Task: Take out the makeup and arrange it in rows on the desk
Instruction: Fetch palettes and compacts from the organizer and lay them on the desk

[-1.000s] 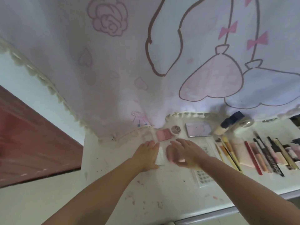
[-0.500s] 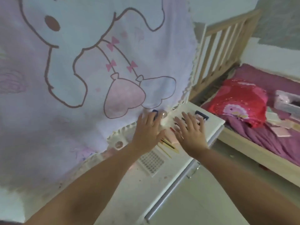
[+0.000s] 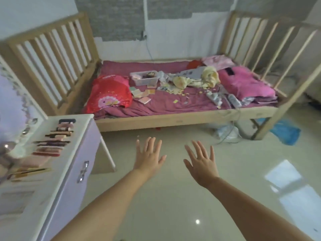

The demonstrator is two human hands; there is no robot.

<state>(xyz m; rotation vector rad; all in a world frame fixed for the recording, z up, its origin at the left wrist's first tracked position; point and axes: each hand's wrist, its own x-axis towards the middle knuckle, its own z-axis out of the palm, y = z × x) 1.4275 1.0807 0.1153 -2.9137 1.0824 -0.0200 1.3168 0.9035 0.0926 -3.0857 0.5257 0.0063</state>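
Hands are both hanging in mid-air over the floor now, fingers spread wide, holding nothing: left hand (image 3: 149, 156) at about 7 o'clock of the bed, right hand (image 3: 202, 161) just beside it toward 3 o'clock. Half a second ago both were pressing flat on the desk among the makeup; now they are lifting clear and the view is swinging away from the desk toward the bed (image 3: 173, 117).

Desk (image 3: 57, 173) is sitting at 9 o'clock of the hands, well apart from them. Makeup row (image 3: 50, 145) is lying along its top: pencils, tubes and flat pink cases side by side, running from 12 toward 6 o'clock along the surface. Edges are blurring there, so exact item count cannot be told.

Clear plastic box (image 3: 144, 79) is resting on the bed at 12 o'clock, with small flat cases (image 3: 145, 100) scattered near it at 6 o'clock of the box; these are possibly more makeup, too small to be sure.

Judgement: the desk row is looking mostly laid out, and the person is probably turning to fetch further pieces from the bed, so the task is likely not finishing yet.
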